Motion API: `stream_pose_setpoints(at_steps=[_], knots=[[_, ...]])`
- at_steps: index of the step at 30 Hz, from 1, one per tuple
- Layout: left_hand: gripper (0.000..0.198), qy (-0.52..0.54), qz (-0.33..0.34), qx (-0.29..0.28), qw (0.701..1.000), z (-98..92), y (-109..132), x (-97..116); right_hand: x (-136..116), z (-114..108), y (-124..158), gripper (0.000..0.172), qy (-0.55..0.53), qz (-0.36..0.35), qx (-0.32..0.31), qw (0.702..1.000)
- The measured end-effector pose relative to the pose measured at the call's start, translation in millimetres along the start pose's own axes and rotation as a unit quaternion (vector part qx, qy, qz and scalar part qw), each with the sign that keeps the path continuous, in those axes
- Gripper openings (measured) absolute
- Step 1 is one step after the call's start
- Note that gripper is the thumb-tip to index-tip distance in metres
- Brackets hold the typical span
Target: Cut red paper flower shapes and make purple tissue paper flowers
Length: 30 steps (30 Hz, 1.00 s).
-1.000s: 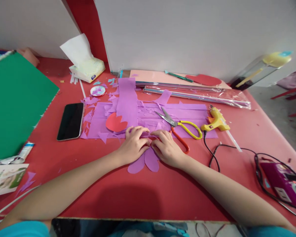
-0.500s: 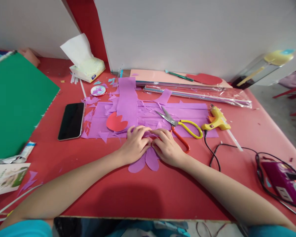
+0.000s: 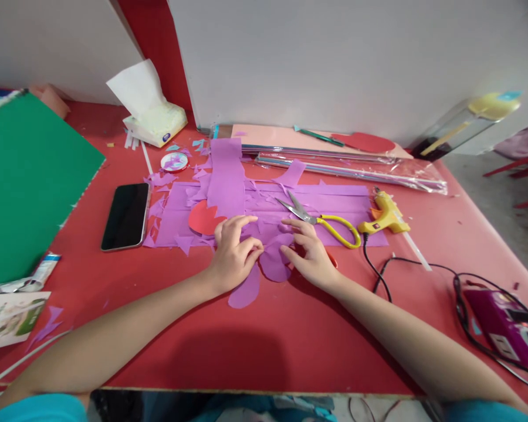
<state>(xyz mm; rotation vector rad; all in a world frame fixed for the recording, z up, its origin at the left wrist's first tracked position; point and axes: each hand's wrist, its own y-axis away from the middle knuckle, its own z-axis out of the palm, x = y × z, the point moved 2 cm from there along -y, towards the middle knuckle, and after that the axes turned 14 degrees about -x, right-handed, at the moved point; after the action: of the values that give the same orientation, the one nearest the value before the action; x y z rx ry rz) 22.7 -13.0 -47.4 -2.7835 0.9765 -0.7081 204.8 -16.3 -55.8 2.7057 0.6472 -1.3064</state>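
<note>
A purple paper cutout with rounded petals (image 3: pixel 275 269) lies near the middle of the red table. My left hand (image 3: pixel 234 255) has thumb and index finger pinched on its centre, with one petal (image 3: pixel 244 291) sticking out below the palm. At the cutout's right side is my right hand (image 3: pixel 310 255), fingers and thumb apart, the thumb tip over a petal edge. Just beyond the right hand lie scissors (image 3: pixel 305 215), blades spread; the hand covers most of their red handle. A red scalloped paper piece (image 3: pixel 205 218) rests beyond my left hand, on purple paper (image 3: pixel 343 205).
A yellow glue gun (image 3: pixel 385 214) with a black cord lies to the right, near a purple power box (image 3: pixel 501 325). On the left are a phone (image 3: pixel 127 215), green board (image 3: pixel 30 187) and tissue pack (image 3: pixel 156 124). Wrapped paper packs (image 3: pixel 352 170) lie along the back.
My right hand has moved off to the right and its fingers have spread from the cutout's centre. More of the petals shows between the hands; the left hand still pinches.
</note>
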Motion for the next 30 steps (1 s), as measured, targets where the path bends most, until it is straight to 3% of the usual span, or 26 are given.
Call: stream_pose_setpoints(at_steps=[10, 16, 21, 30], knots=[[0.011, 0.052, -0.073, -0.104, 0.991, 0.0, 2.3, 7.3, -0.5, -0.1, 2.2, 0.023, 0.004, 0.004, -0.017, 1.000], [0.012, 0.041, -0.066, -0.127, 0.989, 2.0, 6.1, 12.3, -9.3, 0.5, 7.1, 0.008, 0.084, -0.011, 0.042, 0.996], [0.014, 0.012, -0.052, -0.131, 0.990, 3.8, 8.7, 15.9, -18.7, 5.4, 8.8, 0.004, 0.174, -0.091, -0.045, 0.980], [0.019, -0.036, -0.041, -0.152, 0.987, 3.8, 8.3, 18.7, -15.8, 11.0, 9.5, 0.007, 0.212, -0.100, -0.092, 0.968]])
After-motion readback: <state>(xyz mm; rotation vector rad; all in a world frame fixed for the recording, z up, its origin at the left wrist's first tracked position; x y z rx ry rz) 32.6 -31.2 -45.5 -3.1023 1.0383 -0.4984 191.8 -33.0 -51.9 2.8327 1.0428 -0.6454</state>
